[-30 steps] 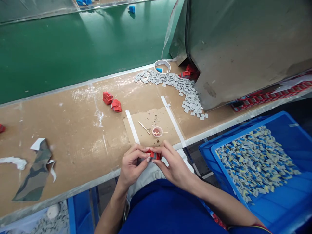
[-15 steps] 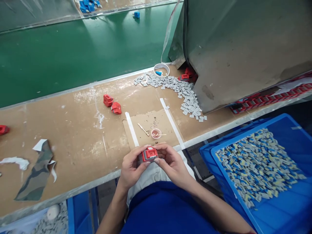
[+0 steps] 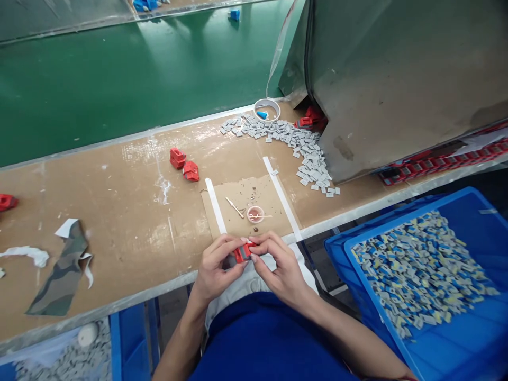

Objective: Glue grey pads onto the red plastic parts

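A small red and grey plastic part (image 3: 243,253) is pinched between my two hands, just off the bench's front edge. My left hand (image 3: 216,267) grips its left end with thumb and fingers. On the other end, my right hand (image 3: 280,267) closes thumb and fingertips; the fingers cover much of that side. Just beyond the hands, a small round cup (image 3: 255,214) of reddish liquid holds a thin stick. A white stick (image 3: 234,207) lies left of the cup on a cardboard sheet (image 3: 234,190) taped down at both sides.
Two red parts (image 3: 183,164) sit left of the cardboard. Many flat grey pieces (image 3: 305,145) lie around a tape roll (image 3: 266,110). A metal housing (image 3: 397,84) stands at right, above a blue bin (image 3: 436,338) of small pieces. Camouflage cloth (image 3: 59,275) lies at left.
The red and grey part has been turned in my fingers; its recessed face no longer shows and a grey band faces up. Both hands still hold it. The view has shifted slightly.
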Demonstrator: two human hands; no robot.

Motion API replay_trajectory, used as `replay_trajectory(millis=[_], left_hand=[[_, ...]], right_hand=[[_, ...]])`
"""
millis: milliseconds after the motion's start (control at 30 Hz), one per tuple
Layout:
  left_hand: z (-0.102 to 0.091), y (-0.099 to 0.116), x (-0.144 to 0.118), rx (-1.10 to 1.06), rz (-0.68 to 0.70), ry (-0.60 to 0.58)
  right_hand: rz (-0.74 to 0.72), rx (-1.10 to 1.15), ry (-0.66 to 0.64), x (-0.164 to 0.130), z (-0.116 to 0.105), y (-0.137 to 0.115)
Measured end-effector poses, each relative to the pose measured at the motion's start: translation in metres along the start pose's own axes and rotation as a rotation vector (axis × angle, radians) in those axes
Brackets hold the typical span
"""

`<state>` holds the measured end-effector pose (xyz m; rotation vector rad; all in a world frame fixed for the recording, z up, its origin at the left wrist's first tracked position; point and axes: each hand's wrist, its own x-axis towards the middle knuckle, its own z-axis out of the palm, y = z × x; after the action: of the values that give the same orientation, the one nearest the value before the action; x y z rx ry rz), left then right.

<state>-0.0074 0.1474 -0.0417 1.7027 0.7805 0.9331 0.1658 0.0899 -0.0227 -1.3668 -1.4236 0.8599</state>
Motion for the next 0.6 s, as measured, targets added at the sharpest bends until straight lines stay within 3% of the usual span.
replay_trajectory(millis=[167,467,600], left_hand=[[-0.001,0.001,0.001,-0.005,0.021,-0.023],[-0.002,-0.003,-0.001,0.040,-0.033,-0.084],[-0.002,0.002,0.003,0.088,-0.003,-0.106]], right_hand=[[-0.051,-0.012,0.004,-0.001,-0.002,0.004],[-0.109,-0.143,-0.260,0.008,-0.024,0.002],[-0.105,-0.152,-0.222,0.009,-0.017,0.009]])
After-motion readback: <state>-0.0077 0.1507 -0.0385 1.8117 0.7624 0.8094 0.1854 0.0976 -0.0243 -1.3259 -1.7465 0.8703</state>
